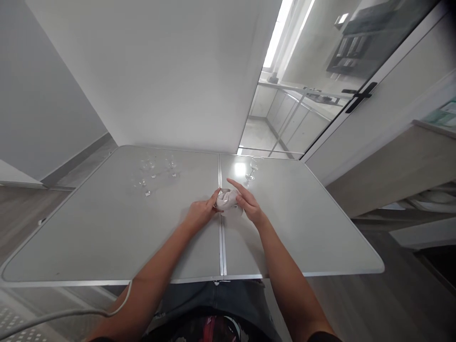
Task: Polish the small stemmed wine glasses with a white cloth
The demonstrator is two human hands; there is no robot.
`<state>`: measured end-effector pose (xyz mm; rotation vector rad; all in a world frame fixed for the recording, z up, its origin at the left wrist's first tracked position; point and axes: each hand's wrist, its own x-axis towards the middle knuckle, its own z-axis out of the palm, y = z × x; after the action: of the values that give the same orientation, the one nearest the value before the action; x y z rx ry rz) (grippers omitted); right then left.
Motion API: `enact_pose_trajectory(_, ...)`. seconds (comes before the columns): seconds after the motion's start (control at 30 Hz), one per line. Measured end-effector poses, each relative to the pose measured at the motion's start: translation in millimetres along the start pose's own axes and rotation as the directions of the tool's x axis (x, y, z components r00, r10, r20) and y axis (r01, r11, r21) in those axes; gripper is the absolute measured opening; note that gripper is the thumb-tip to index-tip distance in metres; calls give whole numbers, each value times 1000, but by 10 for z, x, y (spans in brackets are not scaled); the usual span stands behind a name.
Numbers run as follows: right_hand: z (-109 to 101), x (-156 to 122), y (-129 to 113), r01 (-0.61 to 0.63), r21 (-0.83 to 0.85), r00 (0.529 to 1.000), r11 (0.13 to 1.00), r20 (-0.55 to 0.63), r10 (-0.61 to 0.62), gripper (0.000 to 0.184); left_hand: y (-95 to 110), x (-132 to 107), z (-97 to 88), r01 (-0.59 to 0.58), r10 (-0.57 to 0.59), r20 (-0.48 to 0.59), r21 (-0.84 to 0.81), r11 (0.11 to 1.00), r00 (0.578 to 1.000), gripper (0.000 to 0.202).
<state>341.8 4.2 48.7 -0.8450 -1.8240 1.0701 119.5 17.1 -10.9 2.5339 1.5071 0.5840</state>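
At the middle of the pale grey folding table (107, 237), right over the metal seam that runs from the near edge to the far edge, the person's two bare hands meet around a small white crumpled cloth (228, 202). The left hand (199, 214) is closed about the cloth's left side, thumb and fingers pinching it, and something clear and glassy seems to sit inside the folds — too wrapped up to tell its shape. The right hand (249, 203) presses against the cloth's right side, its lower fingers curled on the fabric while the forefinger points out straight across the top toward the left. Just beyond the hands, toward the far edge and a little right of the seam, stands one small clear stemmed glass (252, 170), upright, beside a bright patch of reflected light. Well apart, toward the far left corner, a loose group of clear stemmed glasses (153, 172) stands upright — faint against the grey surface, so their count is hard to tell.
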Motion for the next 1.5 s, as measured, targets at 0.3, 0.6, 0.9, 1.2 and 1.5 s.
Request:
enact_pose_trajectory(0.3, 54, -11, 108, 19, -52, 992, 998, -127, -25, 46, 19, 13, 80, 70, -76, -44, -115, 991, 996, 65)
enact_pose_trajectory(0.6, 94, 46, 114, 19, -217, 999, 976, -39, -28, 46, -44, -5, 99, 64, -64, -65, -15, 998, 996, 54)
enact_pose_trajectory(0.9, 69, 39, 110, -35, -49, 958, 998, -286, 20, 45, 14, 6, 142, 62, -70, -82, -104, 993, 994, 58)
enact_pose_trajectory(1.2, 51, 43, 113, -26, 28, 961, 999, -276, 33, 43, 21, 7, 111, 47, -63, -126, -132, 990, 990, 53)
enact_pose_trajectory(1.5, 149, 72, 95, -30, -84, 999, 996, -46, 27, 44, -16, 32, 37, 92, -98, -116, -63, 994, 988, 43)
